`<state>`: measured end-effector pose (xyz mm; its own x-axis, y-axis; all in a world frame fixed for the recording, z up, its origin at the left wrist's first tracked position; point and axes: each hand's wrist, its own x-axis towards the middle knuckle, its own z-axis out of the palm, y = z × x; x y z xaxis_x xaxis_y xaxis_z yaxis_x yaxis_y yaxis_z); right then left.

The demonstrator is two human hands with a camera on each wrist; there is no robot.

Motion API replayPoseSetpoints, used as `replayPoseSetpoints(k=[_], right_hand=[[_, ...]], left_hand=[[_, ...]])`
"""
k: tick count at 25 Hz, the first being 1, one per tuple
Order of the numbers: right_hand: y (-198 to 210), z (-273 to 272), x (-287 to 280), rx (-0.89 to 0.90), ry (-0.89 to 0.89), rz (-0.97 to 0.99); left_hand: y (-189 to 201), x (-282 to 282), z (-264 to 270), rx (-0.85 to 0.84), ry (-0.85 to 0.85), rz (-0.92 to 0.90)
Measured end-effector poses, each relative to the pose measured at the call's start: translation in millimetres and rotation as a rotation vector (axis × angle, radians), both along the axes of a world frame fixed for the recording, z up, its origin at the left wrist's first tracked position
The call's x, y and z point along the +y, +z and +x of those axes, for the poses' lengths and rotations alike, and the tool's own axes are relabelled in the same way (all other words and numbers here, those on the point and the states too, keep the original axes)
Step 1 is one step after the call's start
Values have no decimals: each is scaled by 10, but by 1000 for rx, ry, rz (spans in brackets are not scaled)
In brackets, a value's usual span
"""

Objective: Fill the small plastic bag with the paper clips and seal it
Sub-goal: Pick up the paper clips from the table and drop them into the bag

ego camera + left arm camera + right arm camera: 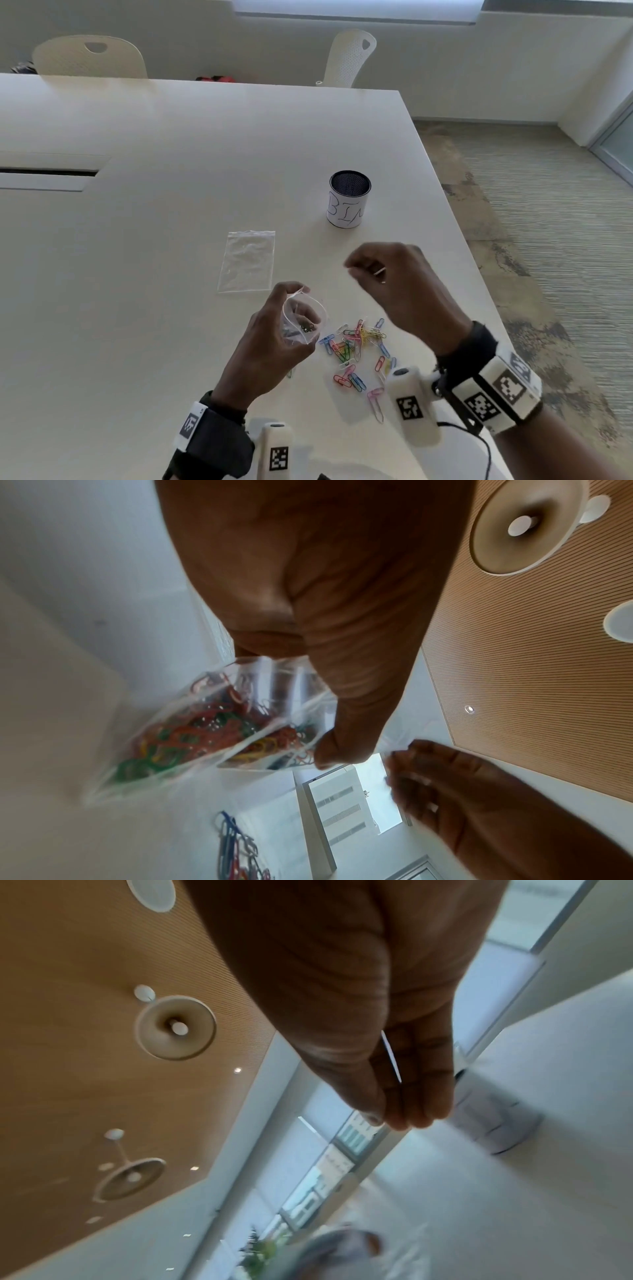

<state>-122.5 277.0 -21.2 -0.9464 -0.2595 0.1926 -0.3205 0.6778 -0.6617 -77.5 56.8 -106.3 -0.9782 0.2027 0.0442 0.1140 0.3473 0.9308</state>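
Observation:
My left hand grips a small clear plastic bag by its rim and holds its mouth open above the table. The left wrist view shows several coloured paper clips inside that bag. A loose heap of coloured paper clips lies on the white table just right of the bag. My right hand is raised above and to the right of the bag. It pinches a thin white paper clip between thumb and fingers.
A second clear bag lies flat and empty beyond my left hand. A mesh cup with a white paper label stands farther back on the right. The table's right edge runs close to the clips, and two chairs stand at the far side.

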Motion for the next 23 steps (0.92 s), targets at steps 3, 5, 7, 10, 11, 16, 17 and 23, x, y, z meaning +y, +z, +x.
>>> replayPoseSetpoints(k=[3,5,7,10,11,16,17,23], right_hand=[[-288,-54,275,-211,-92,341],[-488,41,309,-336,-85,494],[-593,178,217,-381,-20,473],[-599,317,62,-437,129,405],[-572,329,47,-448,163,389],[-565,340,89,-396,199,580],[-599,366,70,-401,215,573],[-816,436,-99,-270,204,509]], left_hand=[[9,-8,18,-1,-9,11],[16,0,25,1,-17,1],[14,4,27,2,-15,-9],[18,15,25,9,-16,-22],[22,17,26,15,-18,-24],[26,10,44,15,5,-29],[22,11,46,15,11,-35],[15,2,61,28,25,-52]])
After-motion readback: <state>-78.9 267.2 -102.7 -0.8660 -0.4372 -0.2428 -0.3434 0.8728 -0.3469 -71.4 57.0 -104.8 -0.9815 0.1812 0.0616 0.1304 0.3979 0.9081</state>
